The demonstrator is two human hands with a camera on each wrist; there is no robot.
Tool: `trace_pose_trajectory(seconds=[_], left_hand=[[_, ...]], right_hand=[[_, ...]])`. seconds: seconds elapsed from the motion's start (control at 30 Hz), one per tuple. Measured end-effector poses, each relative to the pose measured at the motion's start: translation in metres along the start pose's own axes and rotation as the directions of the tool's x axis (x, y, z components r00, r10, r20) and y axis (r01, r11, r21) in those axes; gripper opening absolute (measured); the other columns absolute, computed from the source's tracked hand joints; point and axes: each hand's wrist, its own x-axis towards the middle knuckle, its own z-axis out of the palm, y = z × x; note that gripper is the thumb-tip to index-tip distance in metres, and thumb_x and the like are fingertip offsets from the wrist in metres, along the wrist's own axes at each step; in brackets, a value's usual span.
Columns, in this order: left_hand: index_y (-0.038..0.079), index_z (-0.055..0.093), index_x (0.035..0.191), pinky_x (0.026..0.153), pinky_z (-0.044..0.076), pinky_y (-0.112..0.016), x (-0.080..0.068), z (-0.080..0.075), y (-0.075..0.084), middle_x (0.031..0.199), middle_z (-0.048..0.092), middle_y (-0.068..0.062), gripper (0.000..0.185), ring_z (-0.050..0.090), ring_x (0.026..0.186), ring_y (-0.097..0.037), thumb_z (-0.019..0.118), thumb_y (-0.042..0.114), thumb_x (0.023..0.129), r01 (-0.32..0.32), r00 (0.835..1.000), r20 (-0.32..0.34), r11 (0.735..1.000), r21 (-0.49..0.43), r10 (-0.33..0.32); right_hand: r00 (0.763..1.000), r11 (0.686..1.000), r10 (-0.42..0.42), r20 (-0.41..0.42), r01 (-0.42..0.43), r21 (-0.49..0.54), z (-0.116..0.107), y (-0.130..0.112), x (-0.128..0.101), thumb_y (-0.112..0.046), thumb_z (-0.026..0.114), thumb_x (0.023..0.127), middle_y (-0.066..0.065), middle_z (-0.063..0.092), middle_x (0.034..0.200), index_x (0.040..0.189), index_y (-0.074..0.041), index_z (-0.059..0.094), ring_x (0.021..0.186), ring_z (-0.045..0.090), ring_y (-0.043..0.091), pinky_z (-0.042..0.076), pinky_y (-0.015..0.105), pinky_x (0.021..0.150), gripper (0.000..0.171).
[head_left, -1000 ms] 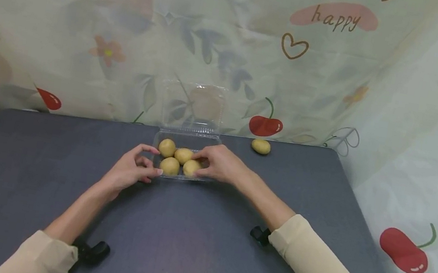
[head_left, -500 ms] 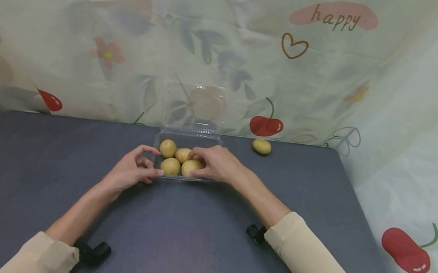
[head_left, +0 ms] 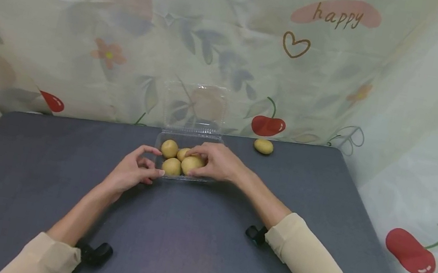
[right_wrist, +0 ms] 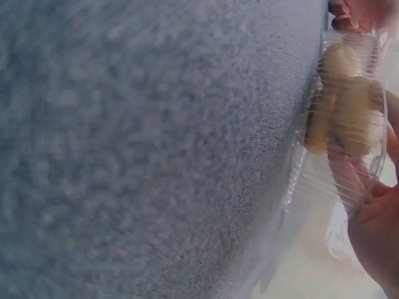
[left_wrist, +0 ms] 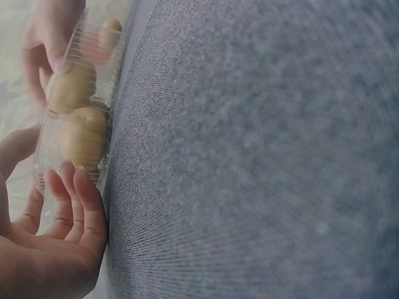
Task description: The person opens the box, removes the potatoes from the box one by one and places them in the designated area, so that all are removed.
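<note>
A clear plastic clamshell container (head_left: 177, 178) stands at the table's back edge, its lid (head_left: 195, 109) upright behind it. My left hand (head_left: 132, 170) holds the container's left end, with index finger and thumb apart along that side. Inside the container, my right hand (head_left: 219, 161) pinches a potato (head_left: 191, 165) at the front right between thumb and fingers. To its left sit a front potato (head_left: 172, 167) and a back potato (head_left: 169, 148). Another potato (head_left: 182, 153) lies behind, partly covered by the right fingers. Through the clear wall, the right wrist view shows the gripped potato (right_wrist: 354, 121) tilted beside another.
One more potato (head_left: 263, 146) lies outside the container, at the back edge to the right. A patterned curtain (head_left: 130, 44) hangs right behind the dark grey table (head_left: 183, 246), and another sheet (head_left: 435, 168) hangs along the right.
The right fingers have closed further over the front right potato, which now shows larger and slightly higher in the container. The left hand stays at the container's left end.
</note>
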Motion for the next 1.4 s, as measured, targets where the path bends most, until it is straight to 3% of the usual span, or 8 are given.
trace_pose_trajectory(seconds=[0.2, 0.4, 0.83, 1.07, 1.23, 1.4], left_hand=[[0.009, 0.043, 0.138, 0.076, 0.056, -0.038, -0.001, -0.001, 0.0, 0.082, 0.062, -0.006, 0.061, 0.064, 0.083, -0.03, 0.077, 0.021, 0.089, 0.0, 1.0, -0.006, 1.0, -0.009, 0.0], [0.01, 0.043, 0.139, 0.076, 0.056, -0.037, -0.001, -0.001, 0.001, 0.083, 0.061, -0.005, 0.06, 0.064, 0.084, -0.029, 0.076, 0.021, 0.09, 0.001, 1.0, 0.001, 1.0, -0.011, -0.001], [0.011, 0.044, 0.138, 0.076, 0.056, -0.037, -0.001, -0.001, 0.001, 0.082, 0.061, -0.005, 0.059, 0.063, 0.08, -0.025, 0.076, 0.02, 0.09, 0.0, 1.0, 0.002, 1.0, -0.018, 0.0], [0.011, 0.044, 0.138, 0.075, 0.056, -0.037, 0.001, 0.0, 0.0, 0.082, 0.061, -0.005, 0.059, 0.063, 0.079, -0.024, 0.076, 0.02, 0.09, -0.011, 1.0, -0.001, 1.0, -0.019, 0.011], [0.012, 0.044, 0.138, 0.075, 0.056, -0.036, 0.002, -0.001, -0.001, 0.083, 0.061, -0.005, 0.059, 0.064, 0.08, -0.024, 0.076, 0.019, 0.089, -0.005, 1.0, -0.003, 1.0, -0.023, 0.005], [0.012, 0.044, 0.138, 0.076, 0.056, -0.037, 0.002, 0.0, -0.001, 0.083, 0.061, -0.005, 0.058, 0.064, 0.081, -0.025, 0.076, 0.019, 0.089, -0.003, 1.0, -0.005, 1.0, -0.03, 0.003]], right_hand=[[1.0, 0.984, -0.01, -0.025, 0.015, 0.179, -0.003, 0.002, -0.001, -0.035, 0.083, 0.082, -0.004, 0.067, 0.115, 0.122, -0.021, 0.071, 0.094, 0.062, 0.006, 0.052, 0.023, 0.079, 0.044], [1.0, 0.959, 0.019, -0.014, -0.014, 0.282, -0.004, 0.003, -0.004, -0.035, 0.082, 0.083, -0.008, 0.068, 0.117, 0.124, -0.023, 0.07, 0.089, 0.064, 0.005, 0.053, 0.026, 0.076, 0.044], [0.999, 0.921, 0.048, -0.015, -0.038, 0.387, -0.011, 0.004, -0.008, -0.033, 0.08, 0.086, -0.008, 0.066, 0.119, 0.126, -0.02, 0.068, 0.091, 0.067, 0.009, 0.054, 0.03, 0.077, 0.044], [0.996, 0.912, 0.055, -0.065, -0.023, 0.409, -0.017, 0.009, -0.014, -0.028, 0.08, 0.086, -0.007, 0.065, 0.123, 0.125, -0.02, 0.069, 0.099, 0.065, 0.009, 0.054, 0.038, 0.086, 0.041], [0.996, 0.912, 0.061, -0.071, -0.027, 0.41, -0.019, 0.014, -0.018, -0.027, 0.079, 0.087, -0.006, 0.066, 0.122, 0.126, -0.017, 0.069, 0.094, 0.065, 0.011, 0.053, 0.042, 0.081, 0.042], [0.995, 0.912, 0.067, -0.067, -0.034, 0.41, -0.025, 0.014, -0.023, -0.028, 0.078, 0.088, -0.006, 0.066, 0.124, 0.131, -0.02, 0.067, 0.084, 0.061, 0.015, 0.049, 0.035, 0.071, 0.045]])
